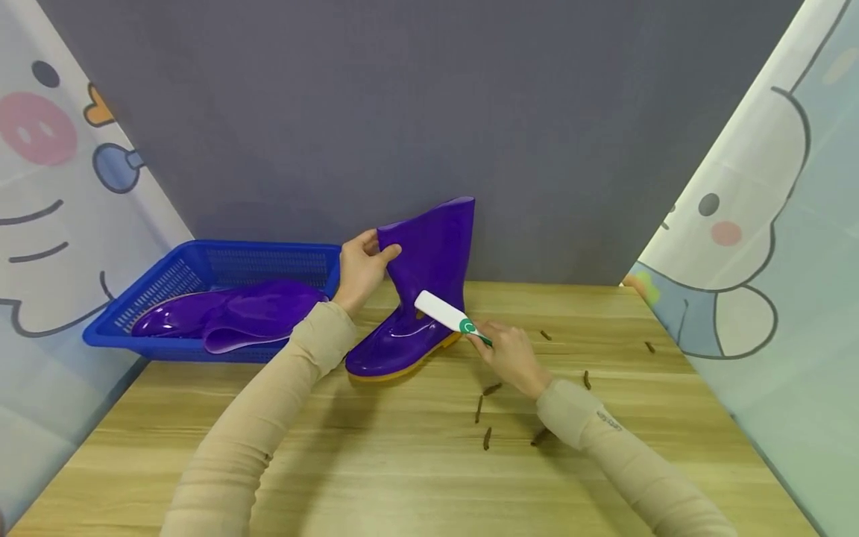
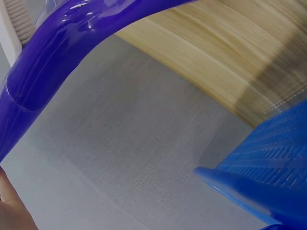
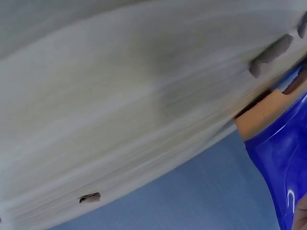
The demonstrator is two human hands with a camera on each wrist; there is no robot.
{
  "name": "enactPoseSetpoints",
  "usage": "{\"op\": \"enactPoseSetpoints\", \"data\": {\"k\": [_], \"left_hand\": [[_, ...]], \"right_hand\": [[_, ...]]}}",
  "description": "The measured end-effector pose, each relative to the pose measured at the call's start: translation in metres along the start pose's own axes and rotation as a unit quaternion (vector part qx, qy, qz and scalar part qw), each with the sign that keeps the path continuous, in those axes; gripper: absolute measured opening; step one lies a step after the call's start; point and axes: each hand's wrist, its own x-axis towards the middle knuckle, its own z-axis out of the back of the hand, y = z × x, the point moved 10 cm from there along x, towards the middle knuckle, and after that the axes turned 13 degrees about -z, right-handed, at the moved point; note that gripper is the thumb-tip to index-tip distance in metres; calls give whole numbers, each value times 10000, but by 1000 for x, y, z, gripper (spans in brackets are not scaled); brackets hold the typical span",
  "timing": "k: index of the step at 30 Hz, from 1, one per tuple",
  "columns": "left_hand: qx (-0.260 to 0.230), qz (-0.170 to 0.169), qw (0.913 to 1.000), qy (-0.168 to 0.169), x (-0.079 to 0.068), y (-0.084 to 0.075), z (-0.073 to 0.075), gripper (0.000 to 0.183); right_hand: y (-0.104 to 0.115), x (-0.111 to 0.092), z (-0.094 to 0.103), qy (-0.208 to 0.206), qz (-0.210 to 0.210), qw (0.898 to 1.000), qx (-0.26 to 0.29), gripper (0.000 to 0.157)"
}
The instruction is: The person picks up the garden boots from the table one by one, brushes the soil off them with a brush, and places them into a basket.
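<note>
A purple rubber boot (image 1: 432, 253) with an orange-yellow sole stands on the wooden table, its toe pointing toward the front left. My left hand (image 1: 362, 272) pinches the rim of its shaft, thumb across the outer side. In my right hand (image 1: 510, 354) is the green handle of a scrub brush (image 1: 439, 309). The white back of its head faces up, and the head lies against the boot around the ankle. Pale bristles (image 2: 19, 21) show beside the purple shaft in the left wrist view. A small brown spot (image 1: 420, 314) sits on the boot by the brush.
Left of the boot, a blue plastic basket (image 1: 161, 349) holds another purple boot (image 1: 262, 309) lying on its side. Several brown lumps (image 1: 487, 438) are scattered over the right part of the table (image 1: 403, 477). A grey panel (image 1: 429, 112) rises behind, with printed cloths at both sides.
</note>
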Motion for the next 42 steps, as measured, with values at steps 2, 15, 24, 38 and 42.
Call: {"op": "enactPoseSetpoints", "data": {"k": [2, 15, 24, 38, 42], "left_hand": [[-1, -15, 10000, -2, 0, 1, 1, 37], [139, 46, 9999, -19, 4, 1, 10, 39], [52, 122, 9999, -50, 2, -1, 13, 43], [39, 213, 9998, -53, 2, 5, 8, 41], [58, 223, 9997, -25, 2, 6, 8, 41]], "right_hand": [[0, 1, -1, 51, -63, 10000, -10, 24], [-15, -8, 5, 335, -311, 9977, -510, 20], [-13, -10, 20, 97, -203, 9996, -185, 22], [-11, -9, 6, 174, -224, 9986, -456, 23], [-16, -14, 2, 416, -346, 9973, -491, 23]]}}
